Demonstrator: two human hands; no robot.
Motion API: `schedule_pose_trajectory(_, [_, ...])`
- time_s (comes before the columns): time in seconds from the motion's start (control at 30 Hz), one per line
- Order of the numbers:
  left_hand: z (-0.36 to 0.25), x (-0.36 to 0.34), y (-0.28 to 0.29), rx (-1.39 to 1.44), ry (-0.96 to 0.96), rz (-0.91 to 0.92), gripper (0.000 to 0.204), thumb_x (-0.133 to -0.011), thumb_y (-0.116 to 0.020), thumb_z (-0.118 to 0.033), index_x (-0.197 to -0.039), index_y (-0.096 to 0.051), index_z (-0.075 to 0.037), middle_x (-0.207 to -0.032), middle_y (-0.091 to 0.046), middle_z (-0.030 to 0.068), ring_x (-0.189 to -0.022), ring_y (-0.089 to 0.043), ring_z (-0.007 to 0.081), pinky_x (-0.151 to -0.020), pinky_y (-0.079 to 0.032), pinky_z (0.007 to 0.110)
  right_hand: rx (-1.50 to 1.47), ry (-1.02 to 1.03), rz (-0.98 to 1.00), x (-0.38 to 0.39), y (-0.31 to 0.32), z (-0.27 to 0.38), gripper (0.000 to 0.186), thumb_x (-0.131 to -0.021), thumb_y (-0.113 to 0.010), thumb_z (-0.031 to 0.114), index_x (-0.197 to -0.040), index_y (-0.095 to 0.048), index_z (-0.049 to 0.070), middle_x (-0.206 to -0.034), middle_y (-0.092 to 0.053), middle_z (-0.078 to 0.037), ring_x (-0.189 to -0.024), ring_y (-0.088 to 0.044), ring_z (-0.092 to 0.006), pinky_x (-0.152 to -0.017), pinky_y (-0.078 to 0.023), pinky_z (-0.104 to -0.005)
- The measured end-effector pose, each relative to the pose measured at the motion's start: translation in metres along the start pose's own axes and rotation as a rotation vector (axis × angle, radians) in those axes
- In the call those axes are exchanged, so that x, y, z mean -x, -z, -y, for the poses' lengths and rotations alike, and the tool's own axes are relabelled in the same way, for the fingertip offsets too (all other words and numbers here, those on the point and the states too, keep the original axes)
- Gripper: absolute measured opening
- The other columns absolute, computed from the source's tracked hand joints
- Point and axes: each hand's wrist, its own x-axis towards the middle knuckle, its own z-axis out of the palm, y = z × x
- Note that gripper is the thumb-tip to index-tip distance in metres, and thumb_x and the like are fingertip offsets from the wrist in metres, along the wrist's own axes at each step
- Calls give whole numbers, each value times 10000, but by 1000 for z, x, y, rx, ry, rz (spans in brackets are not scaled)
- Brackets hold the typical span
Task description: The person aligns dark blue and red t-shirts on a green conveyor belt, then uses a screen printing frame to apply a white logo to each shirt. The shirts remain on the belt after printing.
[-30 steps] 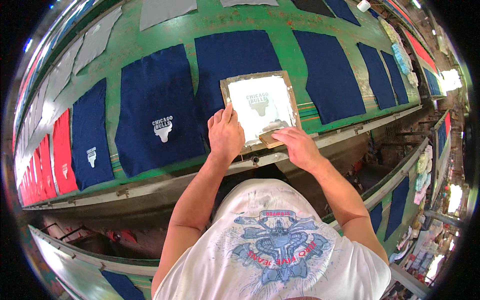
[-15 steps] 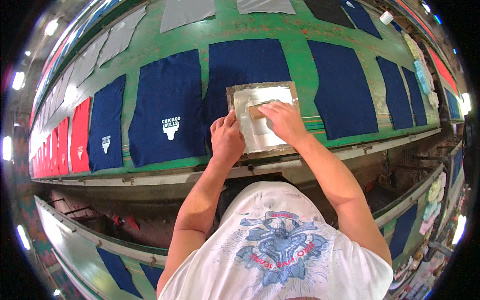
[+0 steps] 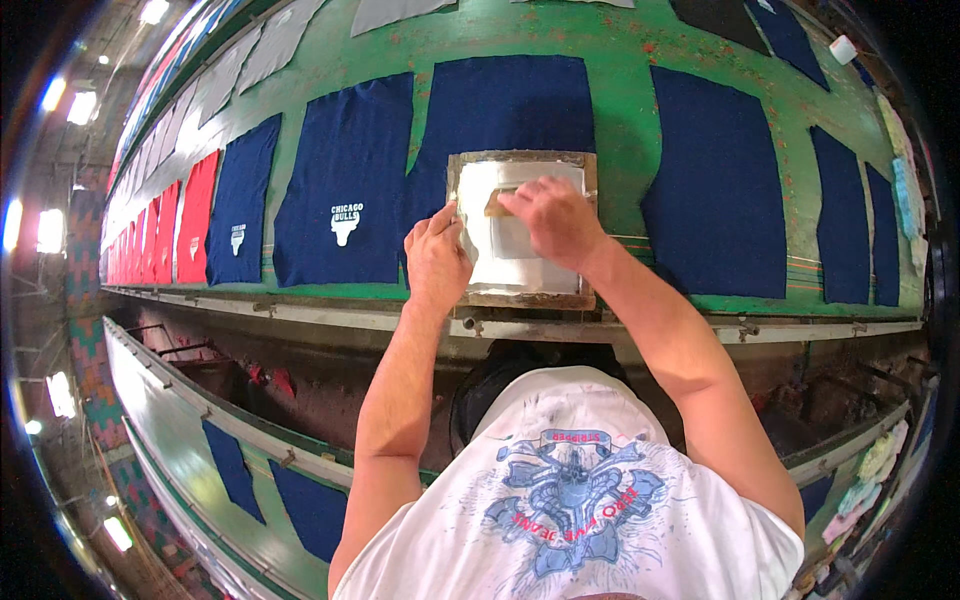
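A printing screen [image 3: 530,300] with a worn wooden frame lies over the lower part of a navy fabric panel [image 3: 515,100]. White ink coats its mesh. My left hand [image 3: 438,258] holds the screen's left edge, with the fingers partly bent along the frame. In my right hand [image 3: 555,222] is a small squeegee [image 3: 495,206], gripped from above on the upper half of the mesh. Most of the squeegee is hidden behind the fingers. Left of the screen, another navy panel [image 3: 345,140] bears a white bull-head print with lettering.
The long green table [image 3: 620,200] carries more navy panels, red panels [image 3: 197,220] and grey pieces [image 3: 275,50]. A metal rail [image 3: 700,330] runs along its near edge. Behind me stands another green table [image 3: 190,470]. A white cup-like object [image 3: 843,49] is at the far right.
The whole view has shifted and turned slightly. My right hand has rolled over the squeegee, hiding more of it, while my left hand stays at the screen's left edge.
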Motion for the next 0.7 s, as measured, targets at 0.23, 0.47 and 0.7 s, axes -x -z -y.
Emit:
schedule_pose_trajectory(0.23, [0, -2, -1, 7, 11, -7, 372, -879, -700, 52, -1229, -812, -7, -1523, -701, 96, -1325, -650, 337, -1169, -473, 509, -1, 59, -28, 55, 6, 50, 336, -921, -685, 102, -1232, -810, 123, -1036, -766, -70, -987, -726, -276, -927, -564, -439])
schedule_pose_trajectory(0.47, [6, 0, -4, 18, -11, -15, 392, -871, -707, 53, -1246, -807, -5, -1524, -701, 97, -1303, -656, 331, -1162, -477, 509, -273, -37, 164, 13, 26, 4, 417, -887, -652, -6, -1243, -829, 119, -1061, -801, -89, -1044, -741, -335, -977, -586, -464])
schedule_pose_trajectory(0.7, [7, 2, -2, 29, -10, -4, 416, -859, -713, 64, -1261, -795, -3, -1550, -680, 91, -1311, -647, 323, -1151, -477, 500, -41, -8, -23, -5, -2, 0, 410, -902, -651, 30, -1272, -811, 102, -1099, -780, -107, -1029, -721, -339, -962, -579, -477])
